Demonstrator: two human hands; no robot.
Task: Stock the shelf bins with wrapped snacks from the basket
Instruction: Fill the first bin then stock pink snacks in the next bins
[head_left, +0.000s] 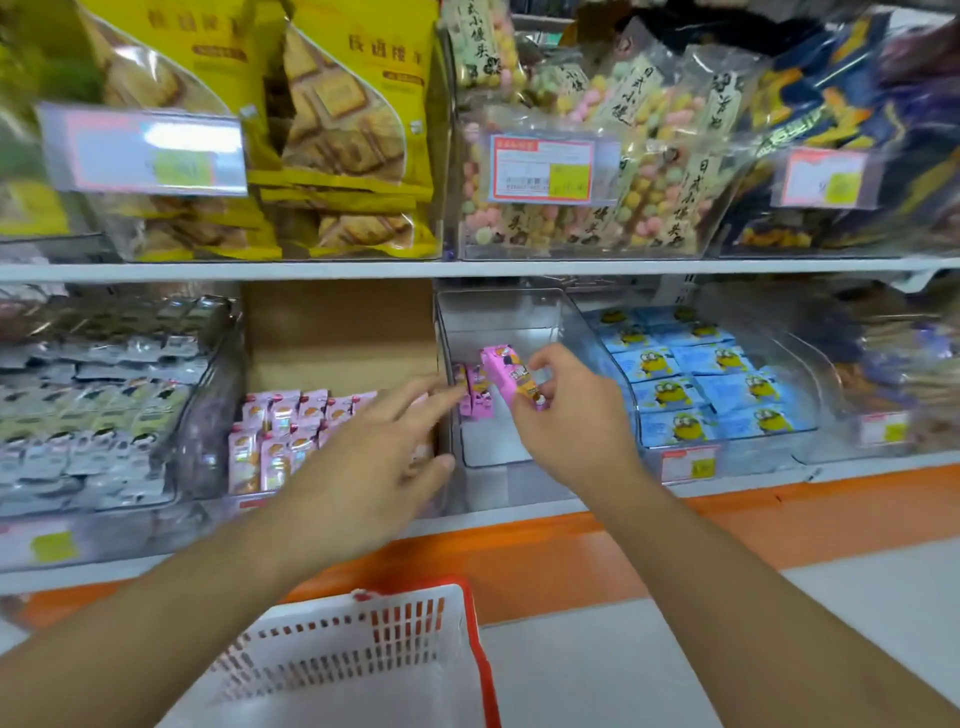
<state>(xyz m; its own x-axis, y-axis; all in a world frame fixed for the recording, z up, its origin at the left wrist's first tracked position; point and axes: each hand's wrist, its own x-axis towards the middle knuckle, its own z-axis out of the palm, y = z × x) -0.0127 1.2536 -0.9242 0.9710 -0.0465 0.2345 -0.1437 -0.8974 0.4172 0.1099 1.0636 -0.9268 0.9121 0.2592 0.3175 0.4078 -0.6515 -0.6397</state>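
Note:
My right hand (569, 410) pinches a pink wrapped snack (511, 376), tilted, over a clear shelf bin (498, 322) on the lower shelf. Two more pink snacks (475, 397) stand against that bin's left wall. My left hand (384, 457) reaches forward with fingers spread, its fingertips touching those standing snacks. The white basket with a red rim (363, 649) sits below, in front of the shelf; its visible inside holds nothing.
Left of the clear bin stands a cardboard box (337, 332) with pink packets (280, 431). Right is a bin of blue packets (696, 379). Grey packets (93, 410) fill the far-left bin. The upper shelf holds yellow biscuit bags (343, 130) and pastel ball snacks (597, 156).

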